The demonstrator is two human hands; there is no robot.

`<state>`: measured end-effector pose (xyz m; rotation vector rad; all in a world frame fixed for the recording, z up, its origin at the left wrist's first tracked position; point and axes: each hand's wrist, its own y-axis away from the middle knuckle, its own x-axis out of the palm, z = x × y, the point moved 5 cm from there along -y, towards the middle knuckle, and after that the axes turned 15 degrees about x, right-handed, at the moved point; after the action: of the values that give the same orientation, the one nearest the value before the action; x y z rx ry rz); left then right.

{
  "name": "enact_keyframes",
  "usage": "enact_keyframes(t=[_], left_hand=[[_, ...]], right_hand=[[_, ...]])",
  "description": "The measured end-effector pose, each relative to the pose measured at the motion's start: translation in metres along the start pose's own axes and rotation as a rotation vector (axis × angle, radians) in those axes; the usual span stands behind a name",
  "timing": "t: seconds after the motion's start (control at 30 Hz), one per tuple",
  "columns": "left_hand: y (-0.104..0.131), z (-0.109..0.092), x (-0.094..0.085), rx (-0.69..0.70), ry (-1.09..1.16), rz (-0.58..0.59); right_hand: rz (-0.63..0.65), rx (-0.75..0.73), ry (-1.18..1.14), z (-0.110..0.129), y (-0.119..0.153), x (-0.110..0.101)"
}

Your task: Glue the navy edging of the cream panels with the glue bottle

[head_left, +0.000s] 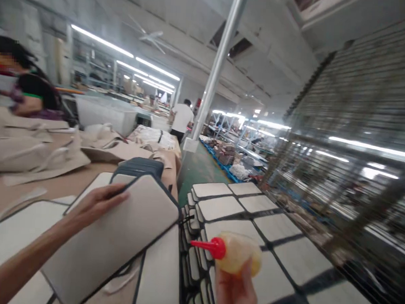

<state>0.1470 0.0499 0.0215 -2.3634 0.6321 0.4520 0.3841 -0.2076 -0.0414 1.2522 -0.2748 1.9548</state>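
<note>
My left hand (104, 199) grips the upper left edge of a cream panel with dark edging (129, 233), which is tilted up off the table. The thumb lies over its face and the other fingers are partly hidden. In my right hand (236, 286) is a glue bottle (240, 253), translucent and yellowish, with a red cap and a pointed red nozzle aimed left. That hand is closed round the bottle's lower part, above the stacked panels. Behind the raised panel sits a stack of dark-edged pieces (138, 166).
Stacked cream panels with dark edges (220, 209) fill the right front. Loose beige fabric pieces (39, 150) cover the brown table at left. A metal pole (218, 68) rises beyond the table. One person (35, 88) is at far left; another (183, 118) stands further back.
</note>
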Motion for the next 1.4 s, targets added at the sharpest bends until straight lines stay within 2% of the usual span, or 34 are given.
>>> enact_keyframes(t=[0.07, 0.1, 0.17, 0.27, 0.37, 0.43, 0.6, 0.73, 0.87, 1.07, 1.23, 1.4], left_hand=[[0.001, -0.006, -0.002, 0.025, 0.192, 0.297], [0.005, -0.012, 0.000, 0.055, 0.273, 0.434], [0.014, -0.025, 0.003, 0.119, 0.360, 0.643], [0.029, -0.038, 0.000, 0.165, 0.391, 0.832], [0.041, -0.045, -0.010, 0.174, 0.392, 0.944], [0.046, -0.051, -0.017, 0.187, 0.408, 1.010], [0.055, -0.064, -0.033, 0.196, 0.443, 1.116], [0.060, -0.071, -0.039, 0.185, 0.482, 1.186], [0.063, -0.074, -0.042, 0.194, 0.510, 1.197], [0.067, -0.082, -0.040, 0.191, 0.553, 1.205], [0.067, -0.090, -0.039, 0.140, 0.561, 1.164], [0.069, -0.091, -0.039, 0.106, 0.577, 1.152]], right_hand=[[-0.015, -0.124, 0.055, 0.021, 0.002, 0.019], [0.021, -0.132, 0.124, 0.027, 0.005, 0.033], [0.084, -0.186, 0.239, 0.035, 0.012, 0.061], [0.135, -0.191, 0.356, 0.031, 0.018, 0.091], [0.206, -0.119, 0.451, 0.013, 0.019, 0.107], [0.297, -0.071, 0.508, 0.000, 0.019, 0.114], [0.489, 0.056, 0.618, -0.027, 0.024, 0.123], [0.496, 0.083, 0.638, -0.038, 0.025, 0.123], [0.506, 0.069, 0.634, -0.045, 0.025, 0.121], [0.542, 0.130, 0.607, -0.047, 0.027, 0.119], [0.542, 0.112, 0.583, -0.043, 0.025, 0.114], [0.540, 0.137, 0.587, -0.037, 0.039, 0.114]])
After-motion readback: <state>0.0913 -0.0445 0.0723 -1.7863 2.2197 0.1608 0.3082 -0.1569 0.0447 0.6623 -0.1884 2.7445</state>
